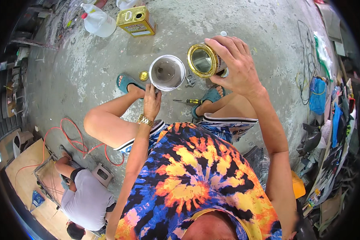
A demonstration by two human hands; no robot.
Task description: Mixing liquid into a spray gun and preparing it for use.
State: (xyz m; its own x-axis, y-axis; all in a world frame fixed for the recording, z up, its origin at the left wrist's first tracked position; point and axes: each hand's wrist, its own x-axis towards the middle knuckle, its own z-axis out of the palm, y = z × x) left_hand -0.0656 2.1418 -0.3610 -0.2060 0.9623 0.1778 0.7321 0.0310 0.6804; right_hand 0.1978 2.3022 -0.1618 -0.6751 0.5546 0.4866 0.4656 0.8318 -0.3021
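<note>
My left hand (151, 103) grips the near edge of a white round cup (183, 74), which has a thin layer of greyish liquid in the bottom. To its right, my right hand (236, 60) is wrapped round an open tin can (191, 60) with a gold rim. The can is tilted with its mouth toward the cup, its rim close to the cup but apart. No stream between them can be made out. A gold round lid (144, 75) lies left of the cup. Small metal parts (190, 79) sit between cup and can, above a yellow-and-black screwdriver (188, 101).
A gold rectangular tin (137, 24) and a translucent jug (98, 24) with a red cap stand at the far left. A red hose (74, 140) loops on the left, near a crouching person (86, 196). Cables (304, 68), a blue bag (317, 96) and piled scrap line the right.
</note>
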